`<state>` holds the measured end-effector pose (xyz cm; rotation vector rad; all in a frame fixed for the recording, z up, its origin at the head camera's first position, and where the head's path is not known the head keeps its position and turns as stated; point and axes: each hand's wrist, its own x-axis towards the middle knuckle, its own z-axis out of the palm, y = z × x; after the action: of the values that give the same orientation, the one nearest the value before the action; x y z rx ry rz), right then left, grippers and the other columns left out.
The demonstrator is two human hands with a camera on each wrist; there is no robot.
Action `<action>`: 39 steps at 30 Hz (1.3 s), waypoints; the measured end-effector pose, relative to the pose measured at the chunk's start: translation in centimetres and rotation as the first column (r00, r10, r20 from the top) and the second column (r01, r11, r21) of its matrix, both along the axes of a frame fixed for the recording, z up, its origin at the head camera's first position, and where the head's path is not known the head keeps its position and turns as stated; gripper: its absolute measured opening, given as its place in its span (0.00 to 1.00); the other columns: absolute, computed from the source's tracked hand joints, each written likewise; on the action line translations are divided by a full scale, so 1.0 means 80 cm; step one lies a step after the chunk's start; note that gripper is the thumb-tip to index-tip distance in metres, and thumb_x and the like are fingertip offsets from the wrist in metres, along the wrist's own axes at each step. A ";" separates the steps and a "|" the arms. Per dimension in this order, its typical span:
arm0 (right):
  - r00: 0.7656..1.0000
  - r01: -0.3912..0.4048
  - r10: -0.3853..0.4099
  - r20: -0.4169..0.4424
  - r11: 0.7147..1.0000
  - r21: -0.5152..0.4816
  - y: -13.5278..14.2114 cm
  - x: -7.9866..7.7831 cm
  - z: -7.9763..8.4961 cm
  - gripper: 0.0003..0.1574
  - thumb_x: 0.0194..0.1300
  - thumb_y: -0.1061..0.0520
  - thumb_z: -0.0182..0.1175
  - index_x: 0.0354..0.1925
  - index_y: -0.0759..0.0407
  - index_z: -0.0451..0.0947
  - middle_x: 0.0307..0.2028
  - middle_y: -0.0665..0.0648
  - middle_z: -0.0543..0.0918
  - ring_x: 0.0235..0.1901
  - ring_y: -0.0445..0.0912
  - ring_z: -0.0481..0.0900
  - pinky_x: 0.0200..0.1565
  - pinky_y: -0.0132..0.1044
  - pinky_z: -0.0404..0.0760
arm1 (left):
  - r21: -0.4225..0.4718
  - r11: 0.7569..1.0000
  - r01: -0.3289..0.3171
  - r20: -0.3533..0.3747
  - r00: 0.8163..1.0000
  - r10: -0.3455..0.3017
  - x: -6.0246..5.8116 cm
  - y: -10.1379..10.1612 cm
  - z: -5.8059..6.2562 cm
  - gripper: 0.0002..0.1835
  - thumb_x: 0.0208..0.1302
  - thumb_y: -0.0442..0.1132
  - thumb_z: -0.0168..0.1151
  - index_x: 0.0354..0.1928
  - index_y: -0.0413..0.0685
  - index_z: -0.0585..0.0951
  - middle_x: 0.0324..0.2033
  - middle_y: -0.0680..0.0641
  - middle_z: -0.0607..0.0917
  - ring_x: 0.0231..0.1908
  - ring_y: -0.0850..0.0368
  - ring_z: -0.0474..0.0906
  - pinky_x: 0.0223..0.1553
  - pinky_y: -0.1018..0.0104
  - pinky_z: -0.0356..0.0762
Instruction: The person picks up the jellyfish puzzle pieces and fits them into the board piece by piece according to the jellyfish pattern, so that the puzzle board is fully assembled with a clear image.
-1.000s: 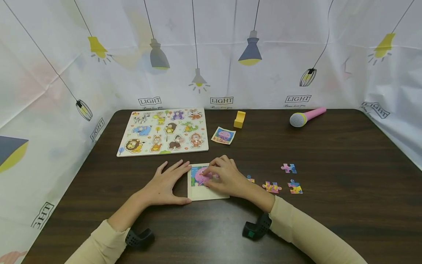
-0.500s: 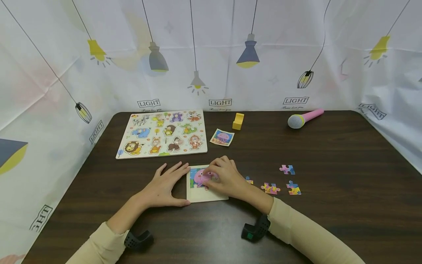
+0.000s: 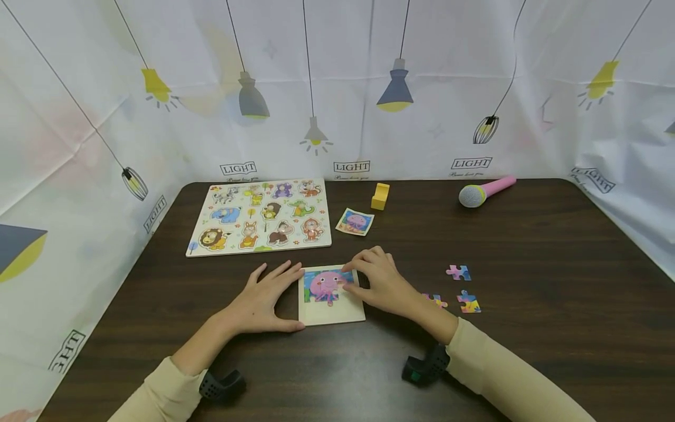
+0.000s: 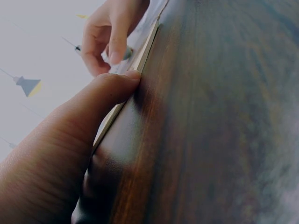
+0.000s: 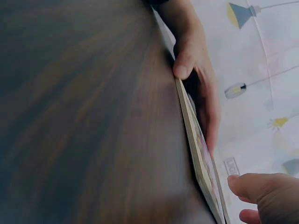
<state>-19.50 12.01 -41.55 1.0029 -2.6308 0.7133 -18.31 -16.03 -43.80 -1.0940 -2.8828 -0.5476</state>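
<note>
A small wooden puzzle board (image 3: 332, 315) lies flat in the middle of the table, its upper part filled with a pink octopus picture (image 3: 323, 284). My left hand (image 3: 266, 302) is spread at the board's left side. Its thumb touches the near left corner and its fingertips reach the far left corner; the left wrist view shows the thumb tip (image 4: 133, 74) on the board's edge. Over the board's right side is my right hand (image 3: 385, 284), thumb and index finger apart, fingertips close over the picture's right part. No piece shows between them.
Loose jigsaw pieces (image 3: 468, 302) lie to the right, one partly behind the right forearm. Farther back are an animal puzzle board (image 3: 239, 231), an octopus picture card (image 3: 355, 222), a yellow block (image 3: 380, 196) and a pink toy microphone (image 3: 485, 190).
My right hand has drawn back to the right from the middle of the octopus picture, uncovering more of it. Its forearm now hides another loose piece. The left hand has stayed in place.
</note>
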 end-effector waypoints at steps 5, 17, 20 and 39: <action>0.999 0.037 -0.038 0.034 0.999 0.004 0.022 0.000 0.004 0.15 0.54 0.53 0.67 0.42 0.55 0.81 0.40 0.53 0.77 0.42 0.48 0.65 0.41 0.45 0.62 | -0.001 1.000 0.003 -0.004 1.000 -0.003 0.000 0.000 0.000 0.54 0.45 0.77 0.51 0.70 0.51 0.57 0.69 0.51 0.56 0.68 0.54 0.46 0.61 0.39 0.35; 0.995 0.098 -0.098 0.013 0.995 -0.034 0.089 -0.002 0.006 0.17 0.56 0.57 0.65 0.45 0.60 0.79 0.43 0.58 0.78 0.43 0.52 0.67 0.44 0.51 0.65 | -0.002 1.000 0.000 -0.004 1.000 0.000 -0.001 -0.001 0.000 0.54 0.45 0.77 0.51 0.70 0.51 0.57 0.69 0.51 0.55 0.68 0.54 0.46 0.61 0.39 0.35; 0.991 0.137 -0.136 0.015 0.990 -0.037 0.108 0.000 0.008 0.20 0.57 0.58 0.64 0.48 0.63 0.77 0.44 0.61 0.78 0.42 0.54 0.67 0.44 0.51 0.66 | -0.002 1.000 0.000 -0.007 1.000 0.000 -0.001 -0.001 0.000 0.54 0.44 0.77 0.51 0.70 0.52 0.57 0.69 0.50 0.55 0.68 0.53 0.46 0.61 0.39 0.35; 0.950 0.312 -0.312 0.027 0.950 -0.002 0.214 0.015 -0.005 0.28 0.56 0.57 0.64 0.51 0.71 0.72 0.41 0.68 0.77 0.44 0.59 0.69 0.47 0.55 0.59 | 0.001 1.000 0.004 -0.009 1.000 -0.004 0.002 0.001 0.001 0.54 0.45 0.76 0.52 0.70 0.51 0.57 0.68 0.50 0.56 0.68 0.53 0.47 0.61 0.38 0.37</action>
<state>-18.29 29.14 -41.95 0.5559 -2.7178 0.6615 -18.15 -15.96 -43.70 -1.0997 -2.8730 -0.5420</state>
